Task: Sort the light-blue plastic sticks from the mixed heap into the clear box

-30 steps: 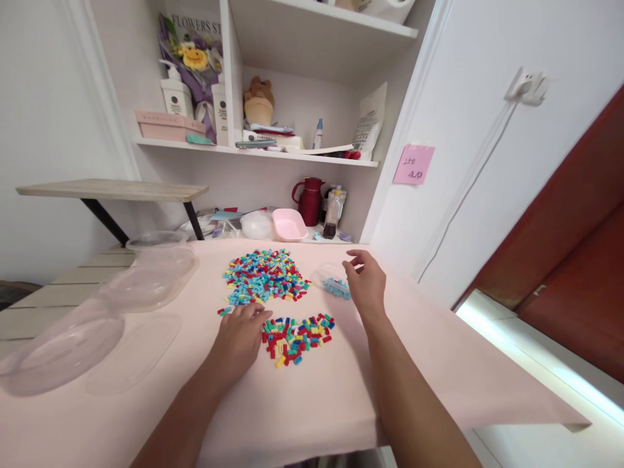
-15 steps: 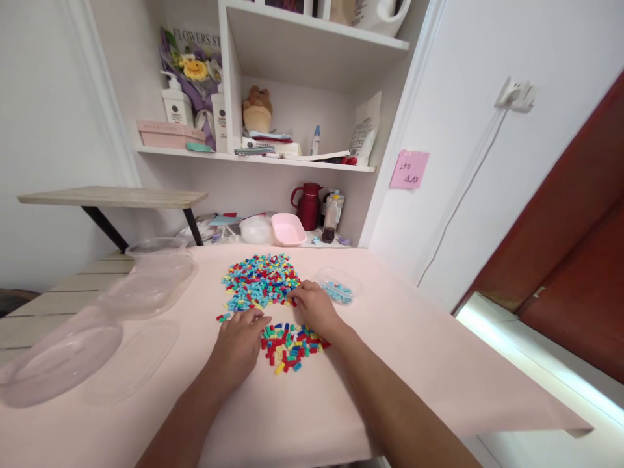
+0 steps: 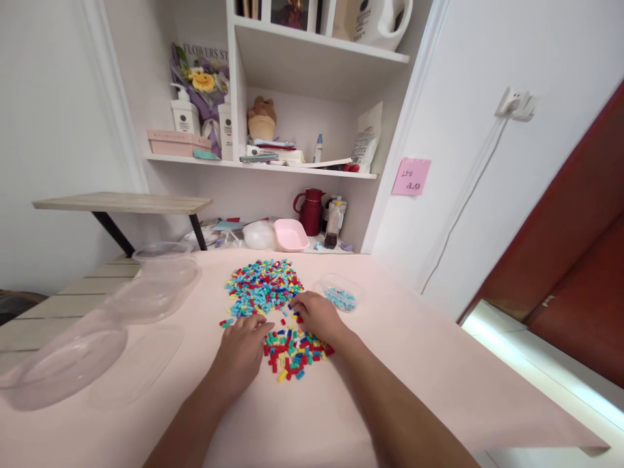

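A large heap of small toy building bricks point(image 3: 263, 286), in light blue, red, yellow, green and dark blue, lies on the pink-covered table. Nearer to me is a smaller, looser group of the same kind of bricks point(image 3: 292, 357). My left hand point(image 3: 241, 348) rests on the table at the left of this group, fingers loosely bent, thumb apart, nothing seen in it. Over the right edge of the heap, my right hand point(image 3: 316, 315) reaches with bent, parted fingertips touching bricks. A clear plastic tub point(image 3: 341, 292) holding light blue bricks stands just beyond it.
Clear plastic tubs point(image 3: 151, 296) and a clear lid point(image 3: 139, 364) lie on the left. At the back are a pink basin point(image 3: 291, 235), a dark red jug point(image 3: 310, 211) and a bottle point(image 3: 333, 224) below the shelves. A small wooden stand point(image 3: 121, 202) rises at left.
A few bricks now lie between the heap and the near group, where bare table showed before. My right hand has shifted slightly toward me; the whole view has tilted up a little.
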A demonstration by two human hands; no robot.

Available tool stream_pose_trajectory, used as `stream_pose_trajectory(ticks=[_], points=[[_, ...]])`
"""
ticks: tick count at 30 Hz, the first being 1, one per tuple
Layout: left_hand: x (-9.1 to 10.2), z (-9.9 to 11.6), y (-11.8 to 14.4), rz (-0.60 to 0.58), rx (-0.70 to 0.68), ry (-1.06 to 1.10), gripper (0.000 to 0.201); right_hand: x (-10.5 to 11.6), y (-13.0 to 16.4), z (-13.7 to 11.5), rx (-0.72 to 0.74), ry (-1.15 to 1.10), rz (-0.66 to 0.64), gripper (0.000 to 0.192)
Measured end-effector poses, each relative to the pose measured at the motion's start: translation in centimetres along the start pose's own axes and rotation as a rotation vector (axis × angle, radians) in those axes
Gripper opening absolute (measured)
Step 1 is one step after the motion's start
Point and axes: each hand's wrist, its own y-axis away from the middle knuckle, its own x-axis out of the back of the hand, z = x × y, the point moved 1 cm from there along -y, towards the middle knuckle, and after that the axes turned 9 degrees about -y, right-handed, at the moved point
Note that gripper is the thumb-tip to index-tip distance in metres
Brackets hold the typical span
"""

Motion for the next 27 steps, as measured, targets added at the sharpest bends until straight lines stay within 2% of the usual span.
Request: stream_pose_trajectory(ticks=[4, 7, 12, 19, 27], points=[[0.2, 0.1, 0.2, -0.012, -0.005, -0.001, 0.048, 0.0, 0.3, -0.4, -0.034, -0.113, -0.040, 0.022], [0.1, 0.0, 0.3, -0.003, -0.012, 0.002, 0.047, 0.1, 0.4, -0.6, -0.023, -0.136, 0.008, 0.021], [0.3, 0.1, 0.3, -0.008, -0.012, 0.006, 0.047, 0.2, 0.4, -0.8, 0.063, -0.163, -0.001, 0.021], [0.2, 0.3, 0.4, -0.013, -0.008, 0.007, 0.048, -0.6, 0.2, -1.3, 0.034, 0.006, -0.020, 0.018], [0.1, 0.1, 0.3, -0.004, -0.017, -0.007, 0.047, -0.8, 0.0, -1.1, 0.078, -0.008, -0.015, 0.021]])
